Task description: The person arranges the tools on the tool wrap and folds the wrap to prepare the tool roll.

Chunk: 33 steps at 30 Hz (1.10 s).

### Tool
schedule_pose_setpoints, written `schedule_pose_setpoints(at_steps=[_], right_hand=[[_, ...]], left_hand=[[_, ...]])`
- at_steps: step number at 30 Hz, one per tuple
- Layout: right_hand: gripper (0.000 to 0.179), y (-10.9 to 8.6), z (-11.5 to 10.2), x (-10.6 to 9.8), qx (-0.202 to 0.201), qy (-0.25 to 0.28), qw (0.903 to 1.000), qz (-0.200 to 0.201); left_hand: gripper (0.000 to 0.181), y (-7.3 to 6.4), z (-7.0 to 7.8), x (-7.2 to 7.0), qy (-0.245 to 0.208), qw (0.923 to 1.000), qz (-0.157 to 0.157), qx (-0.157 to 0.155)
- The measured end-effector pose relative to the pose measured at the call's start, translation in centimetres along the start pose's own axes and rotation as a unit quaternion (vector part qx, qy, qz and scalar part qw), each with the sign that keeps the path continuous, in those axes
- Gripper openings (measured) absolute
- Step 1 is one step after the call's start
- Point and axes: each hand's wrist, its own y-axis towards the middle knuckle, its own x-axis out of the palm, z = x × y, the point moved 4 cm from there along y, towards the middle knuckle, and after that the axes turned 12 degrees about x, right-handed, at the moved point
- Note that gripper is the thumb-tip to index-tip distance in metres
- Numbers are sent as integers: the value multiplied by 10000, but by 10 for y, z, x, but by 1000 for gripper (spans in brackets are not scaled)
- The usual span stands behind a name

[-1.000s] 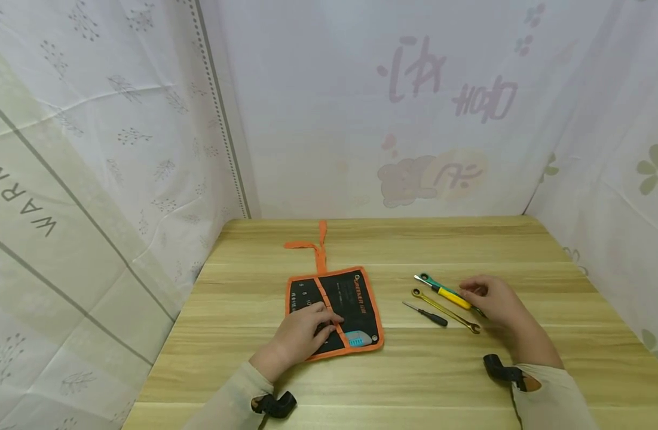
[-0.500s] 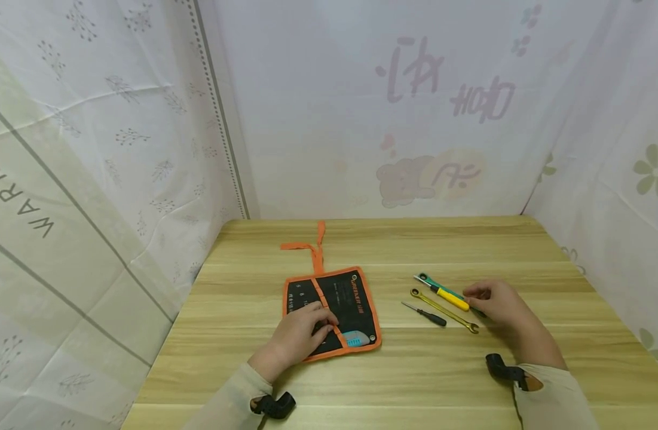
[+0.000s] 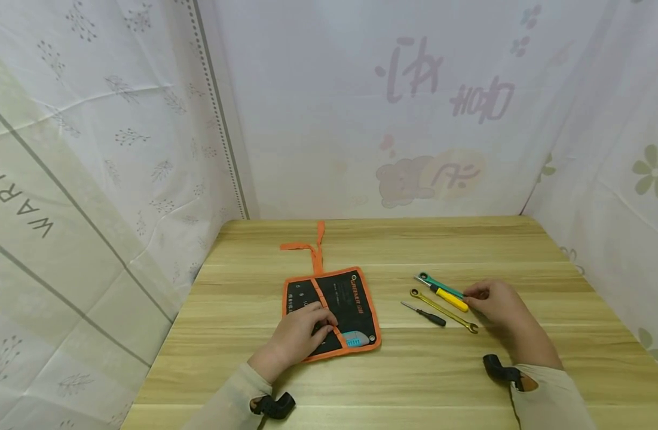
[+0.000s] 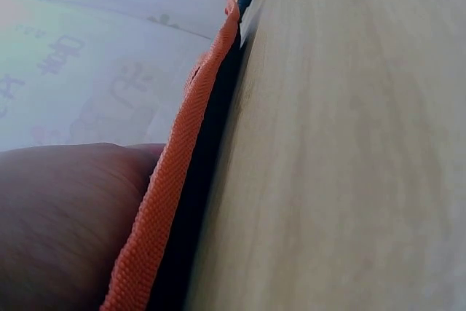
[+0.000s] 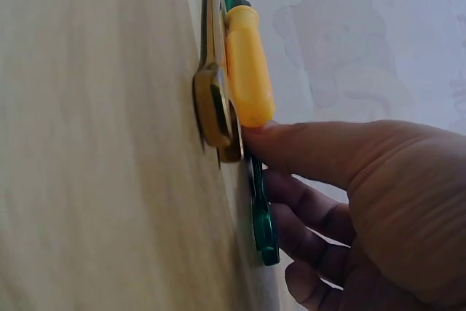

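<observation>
My left hand (image 3: 302, 331) lies over the black, orange-edged tool pouch (image 3: 355, 298), its thumb and fingertips curled at the orange strip of the pocket. In the left wrist view the pouch's orange edging (image 4: 171, 158) runs beside that hand. My right hand (image 3: 498, 304) pinches the green ratchet wrench (image 3: 449, 289) near one end; the wrench's lower end (image 5: 266, 234) shows below the thumb in the right wrist view. A yellow-handled screwdriver (image 3: 451, 297) lies against the wrench, its handle end touching or nearly touching the thumb. A gold ratchet wrench (image 3: 444, 309) lies nearer me.
A small black-handled screwdriver (image 3: 431, 315) lies left of the gold wrench. A grey-and-blue piece (image 3: 357, 338) shows at the pouch's lower right. Orange ties (image 3: 318, 257) stretch from the pouch toward the back. Printed curtains stand around the wooden table (image 3: 404, 382).
The right hand's fingers have shifted slightly at the green wrench, and the dark end formerly visible under them is now hidden. The left hand and pouch stay about where they were.
</observation>
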Motion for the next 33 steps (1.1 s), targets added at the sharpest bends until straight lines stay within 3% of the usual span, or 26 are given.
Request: schedule_pose_setpoints(at_steps=[20, 33], right_hand=[[10, 2, -2, 0, -132, -81, 9997, 180], [23, 2, -5, 0, -96, 36, 9996, 273]], left_hand=[[6, 1, 1, 0, 72, 10000, 52, -3], [8, 1, 1, 0, 92, 9998, 137, 62]])
